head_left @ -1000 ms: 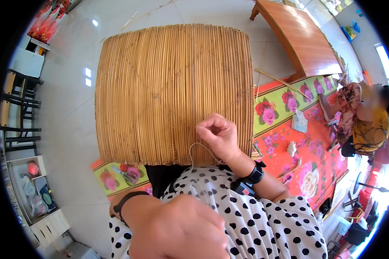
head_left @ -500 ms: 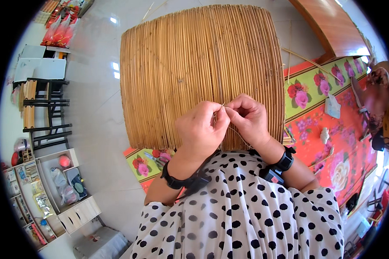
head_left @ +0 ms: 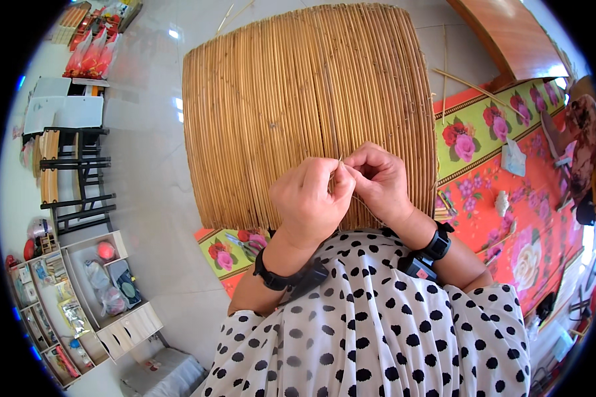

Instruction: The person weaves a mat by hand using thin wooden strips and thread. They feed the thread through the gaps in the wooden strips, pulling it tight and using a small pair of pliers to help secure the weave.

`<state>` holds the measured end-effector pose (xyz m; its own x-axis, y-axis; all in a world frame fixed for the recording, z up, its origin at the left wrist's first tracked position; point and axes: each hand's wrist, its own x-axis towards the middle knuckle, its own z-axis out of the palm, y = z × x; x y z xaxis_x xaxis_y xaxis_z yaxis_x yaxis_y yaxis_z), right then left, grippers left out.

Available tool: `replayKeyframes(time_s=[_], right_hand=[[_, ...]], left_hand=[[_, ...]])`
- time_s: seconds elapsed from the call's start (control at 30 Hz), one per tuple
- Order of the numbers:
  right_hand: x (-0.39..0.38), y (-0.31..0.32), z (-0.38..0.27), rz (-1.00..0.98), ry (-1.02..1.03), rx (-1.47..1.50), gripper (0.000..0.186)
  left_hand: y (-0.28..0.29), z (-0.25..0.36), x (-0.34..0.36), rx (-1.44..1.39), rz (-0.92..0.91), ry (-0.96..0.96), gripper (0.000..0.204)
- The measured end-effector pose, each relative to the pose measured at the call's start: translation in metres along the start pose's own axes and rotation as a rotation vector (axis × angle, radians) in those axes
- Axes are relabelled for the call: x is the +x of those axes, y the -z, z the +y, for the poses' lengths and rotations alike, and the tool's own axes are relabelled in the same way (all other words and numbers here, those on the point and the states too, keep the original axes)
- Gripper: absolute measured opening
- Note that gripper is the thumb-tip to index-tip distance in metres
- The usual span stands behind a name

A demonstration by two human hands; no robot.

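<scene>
A large mat of thin bamboo or reed sticks [head_left: 304, 106] lies flat on the floor in front of me. My left hand [head_left: 308, 198] and my right hand [head_left: 376, 180] meet over its near edge, fingertips pinched together. Between them runs a thin thread [head_left: 343, 167], and a needle may be there too, too small to tell. Both wrists wear black bands. A black-and-white polka-dot garment [head_left: 371, 324] covers my lap below the hands.
A red and green floral floor mat [head_left: 510, 192] lies under and right of the stick mat, with loose sticks, small scraps and scissors [head_left: 244, 243] on it. A wooden bench [head_left: 510, 33] stands top right. Another person [head_left: 586, 145] sits far right. Shelves [head_left: 79, 298] and a black rack [head_left: 73, 178] stand left.
My left hand has come up from my lap to meet the right hand at the mat's near edge. Both hands now pinch the thread together; the view has shifted left.
</scene>
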<state>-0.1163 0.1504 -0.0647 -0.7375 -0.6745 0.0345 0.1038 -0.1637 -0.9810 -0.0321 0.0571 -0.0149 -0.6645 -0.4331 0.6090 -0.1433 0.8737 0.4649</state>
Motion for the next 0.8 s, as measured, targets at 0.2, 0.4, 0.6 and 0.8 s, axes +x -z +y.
replayKeyframes(time_s=[0.2, 0.4, 0.6, 0.8], right_hand=[[-0.0003, -0.0011, -0.0013, 0.009, 0.021, -0.012, 0.008], [0.0004, -0.0016, -0.0049, -0.005, 0.032, -0.028, 0.008], [-0.0001, -0.0007, -0.0047, -0.009, 0.032, -0.061, 0.008], [-0.0002, -0.0014, -0.0064, -0.011, 0.024, -0.058, 0.008]], left_hand=[[-0.0001, 0.0002, -0.0006, 0.002, 0.004, -0.001, 0.017], [0.0011, -0.0003, -0.0003, -0.006, 0.001, -0.014, 0.017], [0.0015, 0.0000, -0.0005, -0.019, -0.009, -0.002, 0.017], [0.0037, 0.0010, -0.0004, -0.009, -0.019, 0.016, 0.017]])
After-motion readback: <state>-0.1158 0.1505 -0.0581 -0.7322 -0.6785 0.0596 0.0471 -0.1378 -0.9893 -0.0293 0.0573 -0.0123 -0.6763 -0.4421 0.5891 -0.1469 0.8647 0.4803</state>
